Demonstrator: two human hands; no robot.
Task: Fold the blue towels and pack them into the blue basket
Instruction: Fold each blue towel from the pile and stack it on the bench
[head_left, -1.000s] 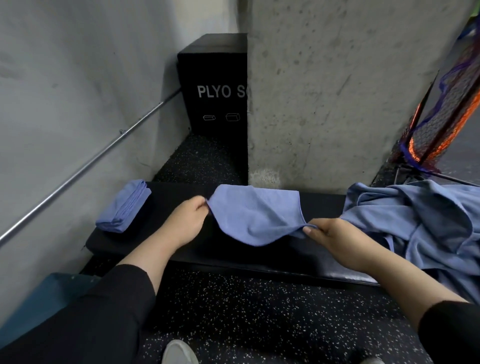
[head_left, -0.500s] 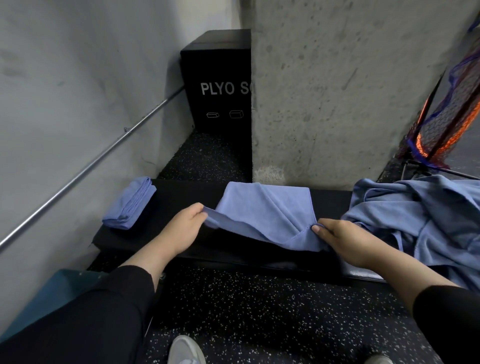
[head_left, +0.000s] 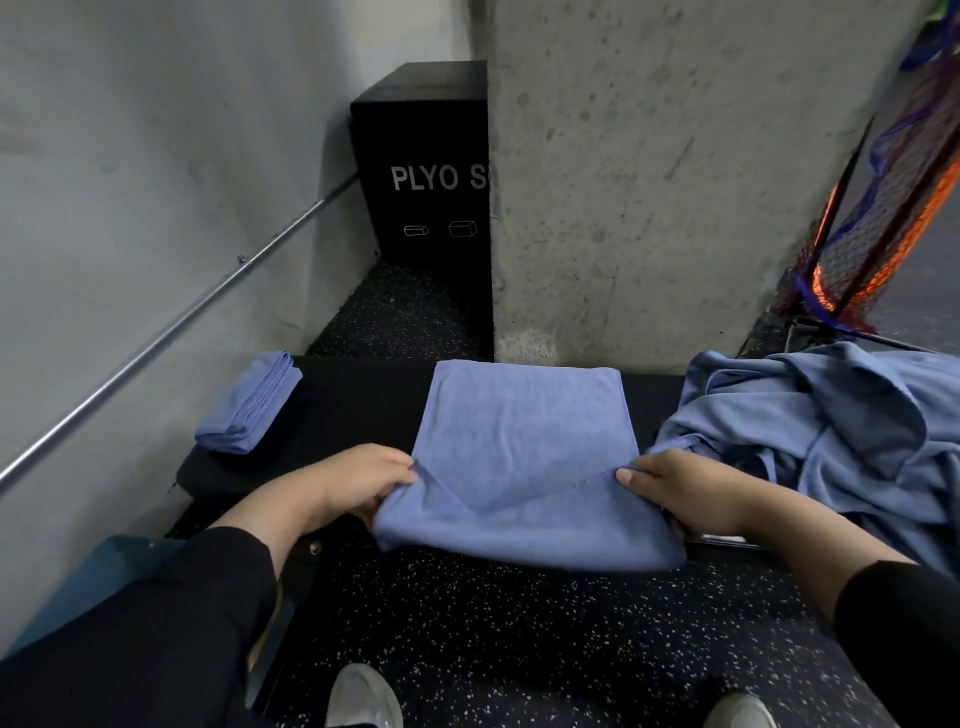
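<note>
A blue towel (head_left: 524, 447) lay spread across the middle of the black padded desk (head_left: 358, 410), its far edge near the concrete pillar (head_left: 675, 171) and its near edge drooping over the front of the desk. The left hand (head_left: 343, 488) pinched the towel's near left corner, fingers curled round the cloth; the right hand (head_left: 680, 488) gripped the near right corner the same way, thumb on top. Both arms wore black sleeves.

At the left end of the desk sat a folded towel (head_left: 252, 402), well apart from the one being handled. At the right end, a heap of unfolded towels (head_left: 831, 431) lay just beside the right hand. A teal-blue edge, perhaps the basket (head_left: 104, 566), showed low on the left, half hidden by the left sleeve; I could not tell for certain.

Behind the desk stood a black box (head_left: 421, 156) lettered "PLYO S". A metal rail (head_left: 171, 327) ran along the grey wall, and orange netting (head_left: 878, 223) hung at the right. Two shoes showed on the speckled floor (head_left: 519, 639).
</note>
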